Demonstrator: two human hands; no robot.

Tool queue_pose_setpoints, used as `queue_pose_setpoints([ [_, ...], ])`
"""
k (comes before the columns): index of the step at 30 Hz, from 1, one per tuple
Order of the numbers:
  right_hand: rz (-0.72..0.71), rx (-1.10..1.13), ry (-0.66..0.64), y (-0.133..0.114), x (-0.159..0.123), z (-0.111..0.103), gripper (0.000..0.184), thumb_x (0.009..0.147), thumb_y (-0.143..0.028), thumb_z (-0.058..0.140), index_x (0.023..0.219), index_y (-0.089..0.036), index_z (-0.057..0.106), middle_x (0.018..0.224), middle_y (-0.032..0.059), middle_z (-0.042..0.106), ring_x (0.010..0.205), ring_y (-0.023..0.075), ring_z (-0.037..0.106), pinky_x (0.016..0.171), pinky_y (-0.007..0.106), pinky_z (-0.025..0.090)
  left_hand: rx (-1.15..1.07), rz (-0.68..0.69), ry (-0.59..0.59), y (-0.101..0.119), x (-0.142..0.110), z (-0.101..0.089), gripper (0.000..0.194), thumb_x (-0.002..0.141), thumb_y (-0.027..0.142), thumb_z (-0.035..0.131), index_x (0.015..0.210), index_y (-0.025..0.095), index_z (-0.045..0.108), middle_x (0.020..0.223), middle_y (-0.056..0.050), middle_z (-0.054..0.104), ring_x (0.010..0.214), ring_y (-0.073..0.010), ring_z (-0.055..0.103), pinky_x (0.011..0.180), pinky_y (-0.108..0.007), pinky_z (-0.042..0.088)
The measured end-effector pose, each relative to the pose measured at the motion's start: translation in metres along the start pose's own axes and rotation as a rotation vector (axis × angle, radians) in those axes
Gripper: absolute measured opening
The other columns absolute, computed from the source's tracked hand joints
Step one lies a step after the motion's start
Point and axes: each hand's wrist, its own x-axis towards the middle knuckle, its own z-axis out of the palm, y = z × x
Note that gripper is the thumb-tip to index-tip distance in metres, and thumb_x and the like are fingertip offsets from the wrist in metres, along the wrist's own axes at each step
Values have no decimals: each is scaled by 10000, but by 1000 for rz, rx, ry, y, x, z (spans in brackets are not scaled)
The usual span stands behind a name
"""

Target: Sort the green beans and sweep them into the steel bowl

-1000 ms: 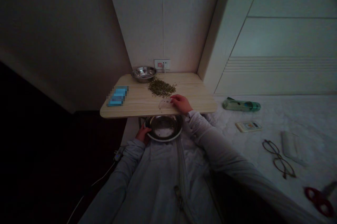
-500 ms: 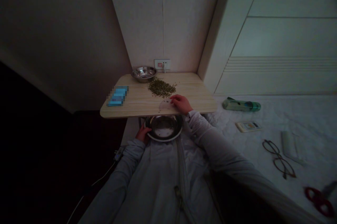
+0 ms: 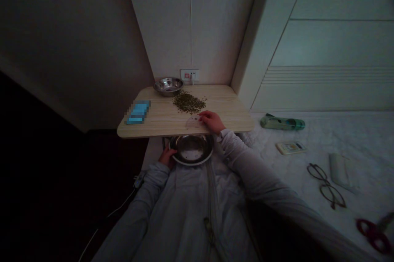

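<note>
My right hand [image 3: 212, 121] is closed at the fingertips on a thin, clear plastic piece with a rounded edge [image 3: 192, 122], lying low over the small wooden table [image 3: 226, 100]. A few dark grains show on or beneath that plastic. Just beyond it spreads a pile of small greenish-brown grains [image 3: 188, 102]. Below the table's near edge, my left hand [image 3: 167, 156] grips the left rim of a metal basin [image 3: 192, 152], thumb over the rim. Several specks lie inside the basin, and the tabletop hides its far rim.
A second metal bowl [image 3: 168, 87] stands at the table's back left, and a blurred-out blue screen [image 3: 138, 112] lies at its left. On the bed to the right are a green bottle [image 3: 282, 122], a phone [image 3: 290, 147], glasses [image 3: 326, 186], a pale case [image 3: 342, 172] and red-handled scissors [image 3: 373, 235].
Both hands have stayed almost in place. Loose grains by the table's near edge, beside the clear plastic, no longer show there.
</note>
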Motion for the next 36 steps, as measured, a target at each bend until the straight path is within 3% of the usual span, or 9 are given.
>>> queue_pose_setpoints([
  [11, 26, 26, 3, -3, -2, 0, 189, 658, -168, 467, 782, -165, 610, 597, -36, 604, 487, 65, 487, 549, 206, 417, 15, 16, -34, -4, 4, -5, 616, 434, 102, 599, 1043, 192, 572, 615, 30, 621, 633, -181, 587, 625, -296, 444],
  [23, 31, 51, 6, 1, 0, 1, 200, 661, -181, 460, 800, -171, 602, 622, -33, 604, 504, 76, 492, 575, 225, 426, 26, 20, -45, -2, 2, -4, 600, 449, 111, 599, 1043, 192, 568, 649, 9, 635, 753, -235, 612, 684, -341, 463],
  [30, 3, -16, 406, 2, 3, -4, 239, 701, -217, 441, 887, -158, 578, 756, 21, 620, 726, 136, 546, 751, 282, 430, 0, 20, -31, -1, 1, 0, 579, 441, 94, 577, 1011, 190, 593, 644, 11, 649, 757, -237, 621, 706, -347, 469],
  [36, 31, -98, 399, 1, 2, -4, 260, 712, -220, 456, 930, -162, 586, 803, 38, 624, 768, 153, 547, 792, 300, 415, 1, 28, -41, -1, 1, -1, 583, 444, 94, 590, 1019, 195, 582, 674, 14, 647, 750, -218, 611, 698, -324, 461],
])
